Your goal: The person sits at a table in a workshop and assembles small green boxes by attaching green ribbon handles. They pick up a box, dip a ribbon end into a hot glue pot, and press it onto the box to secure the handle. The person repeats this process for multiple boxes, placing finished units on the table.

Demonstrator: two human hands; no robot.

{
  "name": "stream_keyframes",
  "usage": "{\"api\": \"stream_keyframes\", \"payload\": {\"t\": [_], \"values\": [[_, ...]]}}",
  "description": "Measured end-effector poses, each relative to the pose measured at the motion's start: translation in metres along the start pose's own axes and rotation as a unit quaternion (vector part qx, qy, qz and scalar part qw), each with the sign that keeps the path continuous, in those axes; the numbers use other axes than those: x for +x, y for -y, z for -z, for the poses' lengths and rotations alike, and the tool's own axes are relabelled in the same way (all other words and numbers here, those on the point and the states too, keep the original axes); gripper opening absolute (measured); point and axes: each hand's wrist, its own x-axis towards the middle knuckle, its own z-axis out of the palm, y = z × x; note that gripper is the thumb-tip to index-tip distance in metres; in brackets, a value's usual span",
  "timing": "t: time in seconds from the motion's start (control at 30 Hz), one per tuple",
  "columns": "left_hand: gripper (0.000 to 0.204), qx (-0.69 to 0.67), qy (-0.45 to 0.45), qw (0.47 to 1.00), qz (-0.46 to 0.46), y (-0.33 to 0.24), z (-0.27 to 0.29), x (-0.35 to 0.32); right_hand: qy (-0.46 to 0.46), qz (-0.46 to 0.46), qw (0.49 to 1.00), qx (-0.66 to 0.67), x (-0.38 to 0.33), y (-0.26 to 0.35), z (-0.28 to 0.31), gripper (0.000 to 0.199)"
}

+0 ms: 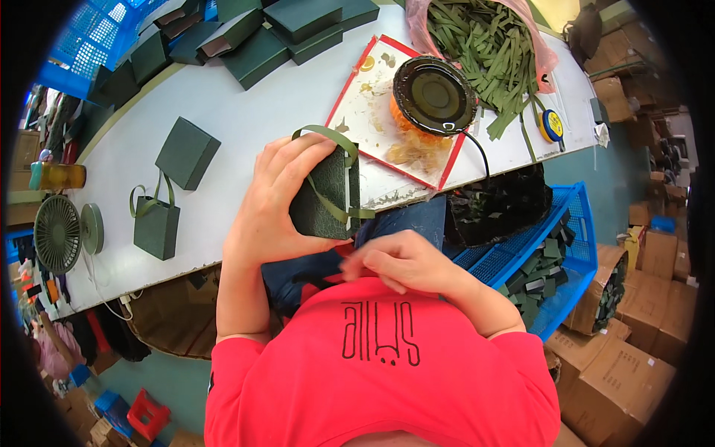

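Head view. Board (370, 104), white with red edging, stained; on the table (246, 112).

Held box (320, 208), one, dark green: at the board's near left corner, raised, ribbon handle (339, 139) looped across it.

Left hand (272, 190): left of the board; fingers and thumb clasped around the held box.

Right hand (406, 262): nearer the person than the board, close to the held box; fingers curled, slightly blurred; whether they hold anything cannot be told.

Pot (434, 95), black-topped: on the board.

Ribbons (477, 41), green, in a pink bag (541, 56): beyond the board, to the right.

Handled box (156, 229) and plain box (188, 153): well left of the board.

Stacked boxes (257, 58), green: beyond the board, to the left.

Crate (585, 223), blue, with green pieces (532, 277): right of the board, lower.
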Motion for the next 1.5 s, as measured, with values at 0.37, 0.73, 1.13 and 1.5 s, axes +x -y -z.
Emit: {"api": "stream_keyframes", "payload": {"t": [0.37, 0.73, 1.13, 1.5], "values": [[0.1, 0.004, 0.019, 0.999, 0.039, -0.001, 0.0, -0.012, -0.206, 0.194, 0.888, 0.363, 0.006, -0.03, 0.018, 0.03], [0.103, 0.019, 0.022, 0.993, 0.113, 0.007, 0.014, -0.039, -0.272, 0.261, 0.836, 0.399, -0.008, -0.017, 0.051, 0.028], [0.102, 0.033, 0.04, 0.996, 0.078, 0.004, 0.007, -0.027, -0.349, 0.268, 0.874, 0.208, 0.005, -0.003, 0.074, 0.024], [0.099, 0.026, 0.049, 0.997, 0.057, -0.003, 0.0, -0.016, -0.358, 0.225, 0.895, 0.142, 0.017, 0.002, 0.086, 0.023]]}}
